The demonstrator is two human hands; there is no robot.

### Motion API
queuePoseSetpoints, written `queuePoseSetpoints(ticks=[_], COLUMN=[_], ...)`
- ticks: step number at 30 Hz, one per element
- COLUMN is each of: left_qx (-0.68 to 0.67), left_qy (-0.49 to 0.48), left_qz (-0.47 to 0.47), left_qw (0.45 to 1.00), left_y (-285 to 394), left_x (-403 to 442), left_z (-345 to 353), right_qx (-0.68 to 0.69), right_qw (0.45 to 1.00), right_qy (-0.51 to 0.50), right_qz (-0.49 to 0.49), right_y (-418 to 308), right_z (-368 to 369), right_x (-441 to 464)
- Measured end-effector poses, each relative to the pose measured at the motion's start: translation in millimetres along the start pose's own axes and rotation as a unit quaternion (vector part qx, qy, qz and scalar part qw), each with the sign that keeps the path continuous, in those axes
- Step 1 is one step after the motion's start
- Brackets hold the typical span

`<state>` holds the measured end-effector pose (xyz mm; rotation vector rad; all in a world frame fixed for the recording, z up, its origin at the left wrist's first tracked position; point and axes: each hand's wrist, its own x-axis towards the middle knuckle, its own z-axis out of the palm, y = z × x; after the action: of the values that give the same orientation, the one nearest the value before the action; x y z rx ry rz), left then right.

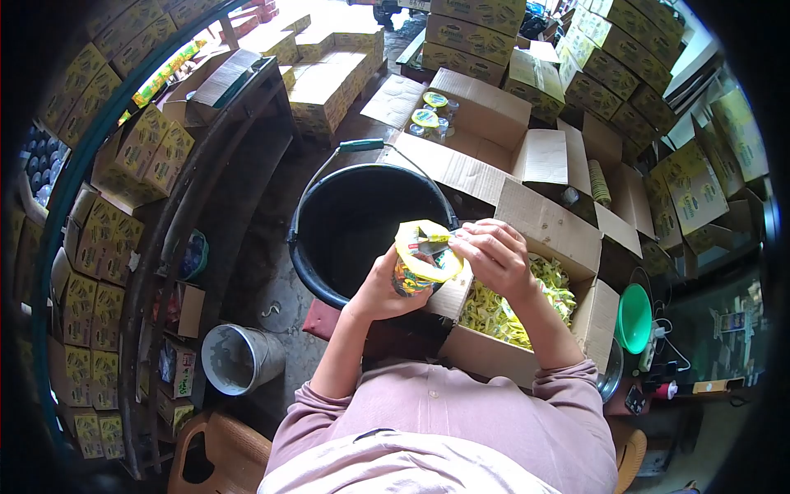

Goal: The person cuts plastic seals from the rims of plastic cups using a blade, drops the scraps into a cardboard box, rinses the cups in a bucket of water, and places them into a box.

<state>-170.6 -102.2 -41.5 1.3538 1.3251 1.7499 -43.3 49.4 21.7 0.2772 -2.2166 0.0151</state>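
Observation:
My left hand (380,288) is wrapped around a printed plastic cup (409,281), held over the near rim of a black bucket (341,202). The cup has a yellow film lid (444,267), partly lifted, with a dark opening showing beneath it. At the lid's right edge, the fingers of my right hand (498,253) are closed in a pinch on the film. Below my right forearm, an open cardboard box (594,317) holds a heap of crumpled yellow lids (522,309). The bucket's inside is dark, so its contents cannot be made out.
Ahead, another open carton (481,111) contains several lidded cups (425,119). A stack of yellow lids (599,183) sits in the carton to its right. A grey bucket (239,360) stands on the floor at left. At right is a green bowl (634,319). Printed cartons (469,37) are piled around.

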Motion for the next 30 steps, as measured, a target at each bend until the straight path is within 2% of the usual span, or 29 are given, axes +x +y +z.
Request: queuePoseSetpoints(ticks=[2, 5, 12, 15, 16, 19, 24, 27, 28, 29, 30], left_qx=[-0.072, -0.08, -0.2, -0.247, -0.254, -0.317, -0.525, -0.429, -0.371, -0.25, -0.193], left_qy=[-0.015, -0.056, -0.12, -0.183, -0.187, -0.267, -0.331, -0.299, -0.241, -0.141, -0.095], left_qz=[-0.052, -0.04, -0.123, -0.157, -0.12, -0.124, -0.162, -0.192, -0.161, -0.127, -0.073], left_qw=[0.996, 0.994, 0.965, 0.939, 0.941, 0.902, 0.767, 0.83, 0.882, 0.949, 0.974], left_y=[-5, -5, -9, -8, -10, -10, -15, -11, -17, -17, -5], left_x=[-2, -2, -5, -4, -3, -1, -5, 1, 0, -2, 5], left_z=[-2, 0, -3, -6, -2, -2, 6, -1, 0, -2, -1], right_qx=[0.004, 0.004, 0.018, 0.037, 0.039, 0.046, 0.064, 0.054, 0.038, 0.021, 0.004], right_qw=[1.0, 1.0, 1.0, 0.999, 0.999, 0.999, 0.998, 0.998, 0.999, 1.0, 1.0], right_qy=[0.001, 0.0, 0.002, 0.012, 0.011, 0.011, 0.007, 0.014, 0.012, 0.011, 0.004], right_qz=[-0.007, 0.011, 0.016, 0.023, 0.017, 0.0, -0.01, 0.008, 0.01, 0.012, 0.012], right_y=[0, -2, -1, 0, -1, -2, -6, -2, 0, 2, 5], right_z=[0, 2, 9, 11, 11, 10, 10, 9, 7, 5, 3], right_x=[0, 5, 3, 2, 2, 4, 5, 2, 3, 3, 1])
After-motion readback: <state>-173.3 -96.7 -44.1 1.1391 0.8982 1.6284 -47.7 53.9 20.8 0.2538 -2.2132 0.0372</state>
